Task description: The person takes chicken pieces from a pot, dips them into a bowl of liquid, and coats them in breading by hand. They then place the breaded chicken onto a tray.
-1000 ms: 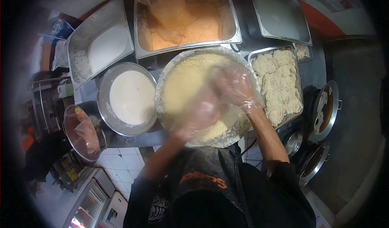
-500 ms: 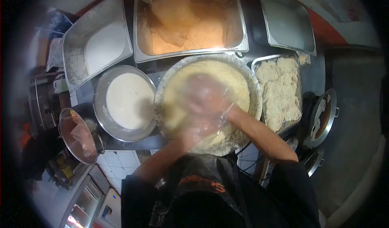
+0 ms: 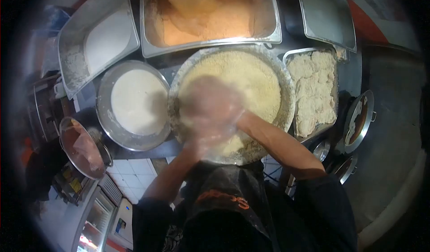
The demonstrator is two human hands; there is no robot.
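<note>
A wide round basin (image 3: 290, 95) with a flour-caked rim sits in front of me, holding pale yellow breading flour (image 3: 255, 79). Over its left half my right hand (image 3: 214, 97) is smeared by fast motion. My left hand (image 3: 207, 135) lies just below it, nearer to me, also blurred; the two overlap, probably touching. Thin clear plastic seems to cover both at the wrists. Whether anything lies between the palms is hidden by the blur.
Left of the basin stands a metal bowl of white batter (image 3: 136, 102). Breaded pieces fill a tray (image 3: 313, 90) on the right. Behind are metal bins with white powder (image 3: 107, 41) and orange powder (image 3: 215, 30). A pot (image 3: 83, 151) holds a plastic bag at lower left.
Both hands have shifted left over the flour, still close together and blurred. The whole view has moved slightly, so the containers sit higher in the picture.
</note>
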